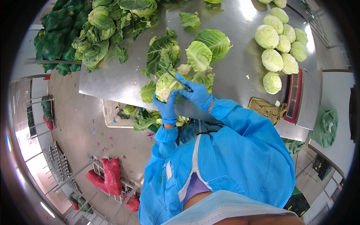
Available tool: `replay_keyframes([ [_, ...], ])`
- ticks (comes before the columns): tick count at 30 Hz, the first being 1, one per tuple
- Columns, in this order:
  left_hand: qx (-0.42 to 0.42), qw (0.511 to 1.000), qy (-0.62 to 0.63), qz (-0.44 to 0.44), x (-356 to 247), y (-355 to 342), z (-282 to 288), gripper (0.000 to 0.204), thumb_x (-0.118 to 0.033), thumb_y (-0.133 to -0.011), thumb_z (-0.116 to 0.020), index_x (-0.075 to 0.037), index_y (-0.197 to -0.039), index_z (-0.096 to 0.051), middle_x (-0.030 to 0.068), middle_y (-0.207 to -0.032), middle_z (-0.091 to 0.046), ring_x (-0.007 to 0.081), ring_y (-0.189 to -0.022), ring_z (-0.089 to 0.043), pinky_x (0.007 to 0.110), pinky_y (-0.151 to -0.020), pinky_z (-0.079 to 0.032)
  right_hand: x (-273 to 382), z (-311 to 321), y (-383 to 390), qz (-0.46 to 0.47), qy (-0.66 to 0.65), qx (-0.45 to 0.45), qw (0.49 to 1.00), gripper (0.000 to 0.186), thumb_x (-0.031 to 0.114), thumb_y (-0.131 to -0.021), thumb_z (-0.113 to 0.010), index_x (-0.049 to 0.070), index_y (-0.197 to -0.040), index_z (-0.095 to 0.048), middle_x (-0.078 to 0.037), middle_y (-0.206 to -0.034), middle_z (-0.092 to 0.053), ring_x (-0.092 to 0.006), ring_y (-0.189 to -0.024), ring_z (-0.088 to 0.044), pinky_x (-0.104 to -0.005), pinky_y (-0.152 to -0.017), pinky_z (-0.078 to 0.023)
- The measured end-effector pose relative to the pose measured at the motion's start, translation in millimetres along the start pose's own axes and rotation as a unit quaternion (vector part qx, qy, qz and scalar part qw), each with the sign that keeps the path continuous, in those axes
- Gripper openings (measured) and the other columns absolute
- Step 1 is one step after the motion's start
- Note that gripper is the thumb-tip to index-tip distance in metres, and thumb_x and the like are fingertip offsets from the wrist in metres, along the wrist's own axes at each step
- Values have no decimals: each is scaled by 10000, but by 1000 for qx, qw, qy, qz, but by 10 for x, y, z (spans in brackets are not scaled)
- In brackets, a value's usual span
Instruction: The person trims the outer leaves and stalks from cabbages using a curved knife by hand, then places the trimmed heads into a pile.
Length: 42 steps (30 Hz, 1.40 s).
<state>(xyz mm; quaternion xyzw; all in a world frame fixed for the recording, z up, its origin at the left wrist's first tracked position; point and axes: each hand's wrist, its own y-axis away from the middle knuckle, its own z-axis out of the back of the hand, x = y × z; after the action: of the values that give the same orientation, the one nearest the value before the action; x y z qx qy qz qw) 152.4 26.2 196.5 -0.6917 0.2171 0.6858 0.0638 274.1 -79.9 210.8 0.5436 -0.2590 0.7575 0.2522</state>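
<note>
Blue gloves cover both hands. My left hand (165,107) is closed around the near side of a pale green cabbage (163,83), its cut white stem end turned up toward me. In my right hand (198,94) is a knife (172,76), the blade slanting up and left over the cabbage and its handle mostly hidden by my fingers. Loose leaves lie around the far side: a dark green one (153,58), a light cupped one (198,55) and a larger one (216,42) behind it.
Trimmed cabbages (267,36) are grouped on the right of the steel table (120,83). Leafy untrimmed cabbages (99,22) and green mesh sacks (56,41) fill the far left. Below the table edge stands a white crate (108,117) with leaves. A brown cloth (265,108) lies beside a red-framed device (294,93).
</note>
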Motion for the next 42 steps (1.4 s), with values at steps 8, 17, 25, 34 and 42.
replay_keyframes([
  [8, 46, 988, 103, 109, -167, -345, 325, 652, -275, -910, -664, -56, -1445, -363, 130, -1350, -476, 270, -1184, -530, 371, -974, -480, -849, 496, -511, -112, -45, -116, 986, 268, 246, -932, -627, 96, -1150, -673, -97, -698, -658, -157, -580, -656, -293, -548, -505],
  [17, 96, 995, -1, -13, -315, -243, 93, 844, -41, -778, -759, -47, -1481, -292, 126, -1430, -391, 227, -1250, -459, 355, -1055, -413, 92, 324, -644, -82, 117, 122, 982, 692, 290, -886, -693, 156, -1480, -364, -71, -1266, -636, -128, -802, -650, -288, -751, -538],
  [25, 79, 996, -31, -19, -302, -69, -20, 988, -50, -702, -837, -28, -1490, -243, 134, -1458, -354, 234, -1280, -432, 345, -1075, -390, 54, 220, -658, -50, -29, 178, 982, 573, 292, -843, -733, 178, -1367, -531, -136, -975, -698, -227, -783, -663, -326, -739, -516],
  [34, 103, 983, -144, -58, -257, 47, 53, 1011, -132, -637, -882, -18, -1456, -301, 146, -1454, -365, 270, -1327, -386, 374, -1120, -319, 12, 367, -643, -16, 8, 202, 979, 243, 259, -848, -730, 81, -1003, -673, -101, -739, -655, -153, -620, -618, -321, -572, -487],
  [42, 103, 968, -201, -112, -124, 137, 135, 1051, -139, -586, -895, -30, -1449, -306, 160, -1485, -329, 306, -1376, -329, 405, -1157, -257, 34, 313, -516, -133, -252, 111, 952, 174, 194, -902, -647, 22, -892, -633, -125, -820, -703, -129, -535, -601, -291, -474, -477],
])
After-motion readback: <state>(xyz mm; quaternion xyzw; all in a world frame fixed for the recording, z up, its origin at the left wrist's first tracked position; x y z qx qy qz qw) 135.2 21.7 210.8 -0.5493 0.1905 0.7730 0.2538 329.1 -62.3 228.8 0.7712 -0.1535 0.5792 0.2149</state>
